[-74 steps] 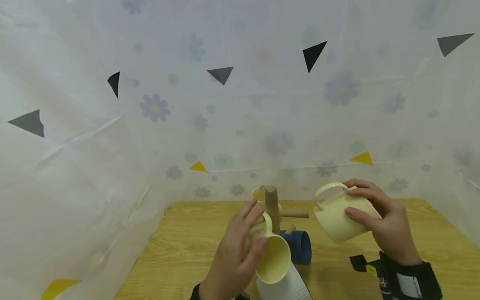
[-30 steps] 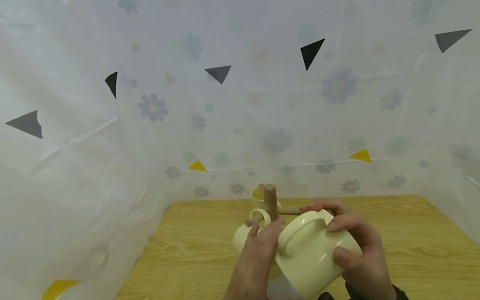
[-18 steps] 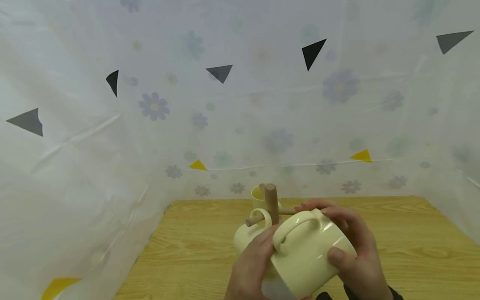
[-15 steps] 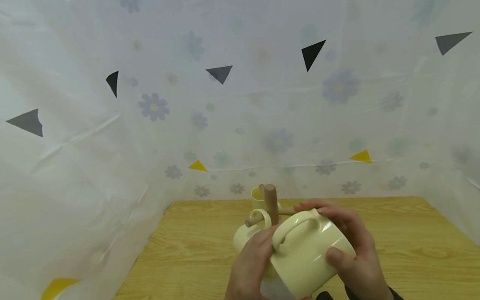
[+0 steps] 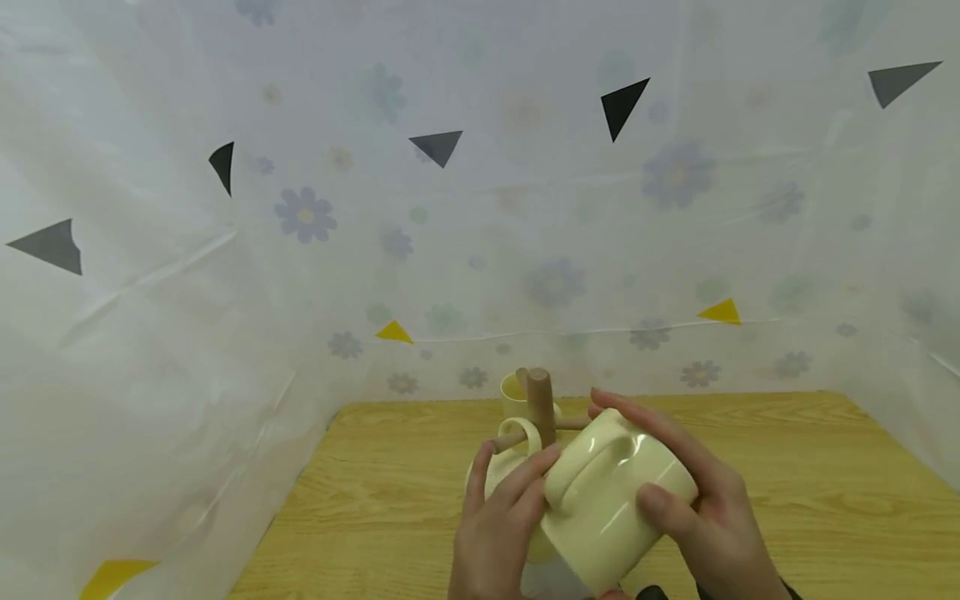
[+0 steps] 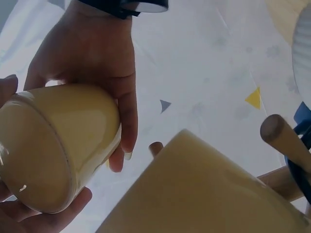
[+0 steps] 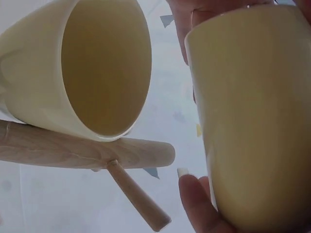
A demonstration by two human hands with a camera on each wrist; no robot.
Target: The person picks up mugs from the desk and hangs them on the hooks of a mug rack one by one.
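Observation:
My right hand (image 5: 701,521) grips a cream mug (image 5: 611,504), tilted, its handle (image 5: 592,462) turned up and left; the same mug (image 7: 252,116) fills the right of the right wrist view. My left hand (image 5: 501,512) lies with straight fingers against that mug's handle side. Just behind stands a wooden mug tree (image 5: 540,407) with a second cream mug (image 5: 501,467) on its left peg, seen mouth-on as the hanging mug (image 7: 97,68). A third cream mug (image 5: 514,392) sits behind the post. In the left wrist view the held mug (image 6: 53,145) shows its base.
The wooden table (image 5: 810,475) is enclosed by white flowered sheets (image 5: 300,250) at the back and both sides. A dark blue mug (image 6: 302,145) hangs low on the tree, hidden from the head view. Something white (image 5: 546,579) stands at the near edge.
My right hand brought the cream mug from the right to just in front of the tree. My left hand left the hanging mug and now touches the held one.

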